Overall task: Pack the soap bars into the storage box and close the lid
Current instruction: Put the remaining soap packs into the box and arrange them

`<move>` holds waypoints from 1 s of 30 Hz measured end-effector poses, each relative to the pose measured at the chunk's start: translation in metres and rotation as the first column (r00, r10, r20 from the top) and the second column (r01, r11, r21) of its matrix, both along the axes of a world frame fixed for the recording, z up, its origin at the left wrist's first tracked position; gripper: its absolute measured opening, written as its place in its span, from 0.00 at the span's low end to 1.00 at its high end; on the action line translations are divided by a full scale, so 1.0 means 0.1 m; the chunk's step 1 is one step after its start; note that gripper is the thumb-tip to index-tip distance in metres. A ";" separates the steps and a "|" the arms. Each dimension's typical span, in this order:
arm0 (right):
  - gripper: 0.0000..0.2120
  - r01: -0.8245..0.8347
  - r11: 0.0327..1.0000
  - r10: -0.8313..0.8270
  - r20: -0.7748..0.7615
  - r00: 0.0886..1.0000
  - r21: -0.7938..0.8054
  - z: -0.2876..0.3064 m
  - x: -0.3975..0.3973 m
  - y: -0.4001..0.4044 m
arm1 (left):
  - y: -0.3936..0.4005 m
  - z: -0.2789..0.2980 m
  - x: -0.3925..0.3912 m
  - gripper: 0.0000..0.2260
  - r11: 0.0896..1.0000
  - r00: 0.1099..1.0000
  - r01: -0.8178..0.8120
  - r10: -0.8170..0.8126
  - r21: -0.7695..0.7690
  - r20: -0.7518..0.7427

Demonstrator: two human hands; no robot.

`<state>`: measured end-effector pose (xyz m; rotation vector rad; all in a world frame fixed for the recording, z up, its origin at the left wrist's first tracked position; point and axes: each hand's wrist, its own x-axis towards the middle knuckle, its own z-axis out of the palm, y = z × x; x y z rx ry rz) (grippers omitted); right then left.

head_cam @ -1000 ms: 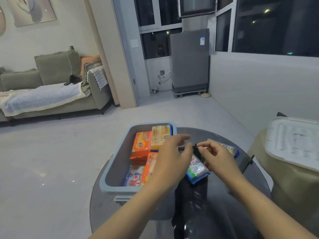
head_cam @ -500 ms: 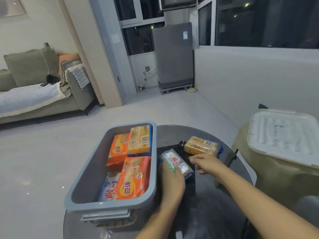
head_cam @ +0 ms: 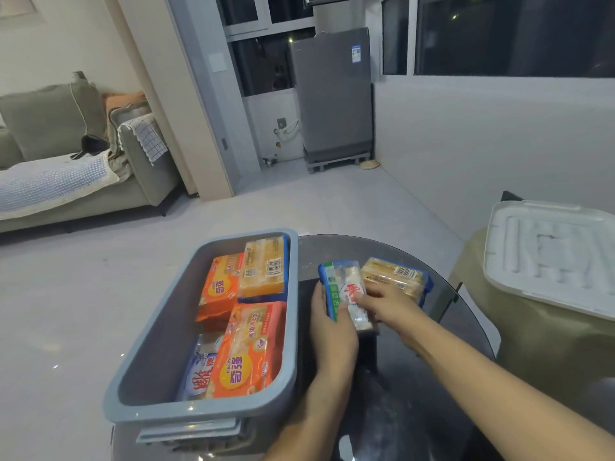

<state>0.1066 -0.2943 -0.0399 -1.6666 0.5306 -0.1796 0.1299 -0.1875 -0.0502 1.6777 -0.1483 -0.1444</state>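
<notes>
Nearest you, the storage box (head_cam: 293, 377) sits at the left of the glass table (head_cam: 416, 410), four wrapped bars inside. Just right of it, your left hand (head_cam: 329, 331) and right hand (head_cam: 387, 302) close their fingers round the blue-green soap bar (head_cam: 344, 289), holding it by its long edges. Expect stiff, fairly heavy soap under slippery film; pinch the block, not the loose wrapper. Beyond lies the yellow soap bar (head_cam: 396, 277); farther right, the white lid (head_cam: 552, 257).

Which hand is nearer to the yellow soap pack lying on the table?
Right. The right hand lies against the yellow soap pack's near edge, while the left hand is further left, gripping the blue-green soap pack beside the storage box.
</notes>
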 end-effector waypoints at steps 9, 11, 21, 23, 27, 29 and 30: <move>0.13 0.313 0.898 -0.269 0.177 0.947 -0.310 0.15 -0.08 -0.65 | -0.67 0.13 -0.15 0.28 0.973 0.984 0.038 -0.076 -0.230 -0.160; 0.12 0.282 0.893 -0.256 0.120 0.959 -0.349 0.07 -0.08 -0.76 | -0.78 0.10 -0.17 0.29 0.971 0.974 0.015 -0.067 -0.239 -0.215; 0.15 0.121 0.901 -0.148 -0.034 0.988 -0.417 -0.12 0.00 -0.95 | -0.93 -0.06 -0.17 0.29 0.997 0.974 0.068 -0.075 -0.042 -0.214; 0.14 0.119 0.904 -0.148 -0.039 0.988 -0.411 -0.11 -0.02 -0.94 | -0.95 -0.06 -0.16 0.26 0.995 0.959 0.095 -0.097 -0.020 -0.266; 0.14 0.025 0.908 -0.072 -0.096 0.993 -0.418 -0.06 -0.07 -0.84 | -0.85 -0.04 -0.16 0.22 0.990 0.947 0.138 -0.144 -0.041 -0.286; 0.15 -0.020 0.905 -0.041 -0.134 0.990 -0.426 -0.03 -0.13 -0.77 | -0.76 -0.02 -0.18 0.20 0.985 0.936 0.150 -0.171 -0.090 -0.307; 0.15 -0.030 0.902 -0.033 -0.139 0.990 -0.430 -0.02 -0.17 -0.73 | -0.72 0.00 -0.20 0.19 0.981 0.929 0.154 -0.183 -0.114 -0.322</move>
